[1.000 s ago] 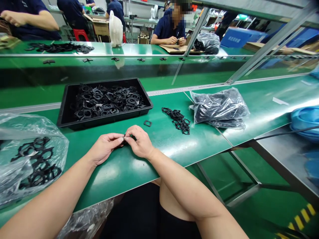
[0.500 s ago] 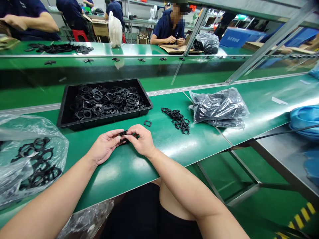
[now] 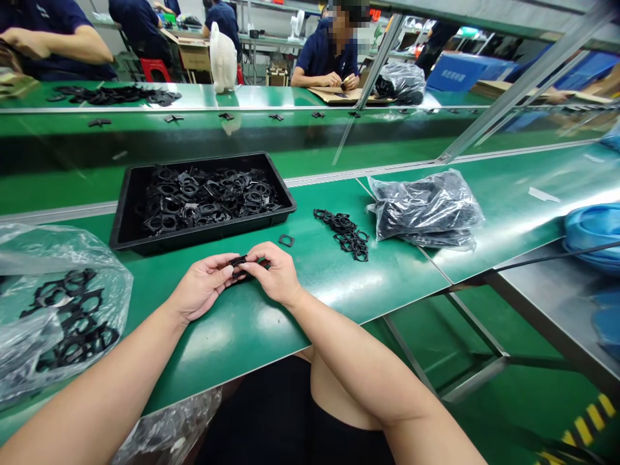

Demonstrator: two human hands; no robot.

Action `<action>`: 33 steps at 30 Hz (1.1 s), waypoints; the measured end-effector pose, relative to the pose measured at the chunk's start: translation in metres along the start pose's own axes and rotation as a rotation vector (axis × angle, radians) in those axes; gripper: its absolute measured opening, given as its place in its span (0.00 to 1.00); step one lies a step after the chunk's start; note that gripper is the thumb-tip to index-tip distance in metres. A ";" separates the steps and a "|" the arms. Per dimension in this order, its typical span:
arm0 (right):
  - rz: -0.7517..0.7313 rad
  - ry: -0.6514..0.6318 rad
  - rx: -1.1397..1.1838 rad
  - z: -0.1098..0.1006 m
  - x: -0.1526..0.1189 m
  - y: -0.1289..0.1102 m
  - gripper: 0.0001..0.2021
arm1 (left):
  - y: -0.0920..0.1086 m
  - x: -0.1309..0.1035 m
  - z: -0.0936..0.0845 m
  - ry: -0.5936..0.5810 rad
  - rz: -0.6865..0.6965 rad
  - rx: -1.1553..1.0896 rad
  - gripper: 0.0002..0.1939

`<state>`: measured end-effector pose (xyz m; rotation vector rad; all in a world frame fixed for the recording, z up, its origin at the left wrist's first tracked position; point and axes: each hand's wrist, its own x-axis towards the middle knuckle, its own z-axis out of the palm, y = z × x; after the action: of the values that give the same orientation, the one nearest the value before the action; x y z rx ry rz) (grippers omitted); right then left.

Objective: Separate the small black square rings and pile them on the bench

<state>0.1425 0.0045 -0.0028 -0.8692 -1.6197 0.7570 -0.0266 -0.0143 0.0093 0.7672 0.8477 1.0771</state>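
Between my left hand [image 3: 203,285] and my right hand [image 3: 272,272] is a small black plastic part [image 3: 238,263], pinched by the fingers of both. My fingers hide much of its shape. A single black ring-shaped frame [image 3: 286,240] lies on the green table just beyond my right hand. Farther right rests a small heap of similar black frames [image 3: 343,231]. Behind my hands stands a black tray [image 3: 203,236] holding many black ring-shaped parts [image 3: 208,194].
At left, an open clear plastic bag [image 3: 113,278] contains more black frames. A filled clear bag [image 3: 426,206] lies at right on the green table [image 3: 387,284]. Black parts sit in a row on the conveyor [image 3: 300,139] beyond. Co-workers [image 3: 329,55] sit across it.
My hands stay almost in place around the black part, which seems slightly turned, showing a little more of its surface. Parts on the conveyor have shifted slightly right.
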 end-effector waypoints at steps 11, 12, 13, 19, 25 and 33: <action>0.049 -0.033 0.009 -0.001 0.000 -0.002 0.04 | 0.001 -0.001 -0.001 0.018 -0.015 0.023 0.15; 0.095 -0.027 0.048 0.000 -0.001 -0.001 0.05 | 0.001 -0.001 -0.001 0.018 -0.020 0.033 0.15; 0.144 -0.024 0.097 0.001 -0.001 0.000 0.05 | 0.001 -0.001 -0.001 0.014 -0.027 0.046 0.16; 0.131 -0.057 0.107 0.002 -0.002 0.003 0.07 | 0.004 -0.002 -0.001 -0.036 -0.049 0.131 0.17; -0.006 -0.102 -0.078 -0.001 0.000 -0.003 0.06 | 0.002 -0.002 0.000 -0.078 -0.068 0.179 0.13; 0.118 -0.010 -0.273 0.001 -0.001 -0.003 0.11 | 0.000 0.000 0.002 0.059 0.008 0.227 0.21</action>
<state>0.1415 0.0018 -0.0014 -1.1655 -1.7176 0.6292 -0.0250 -0.0145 0.0101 0.9320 1.0303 1.0251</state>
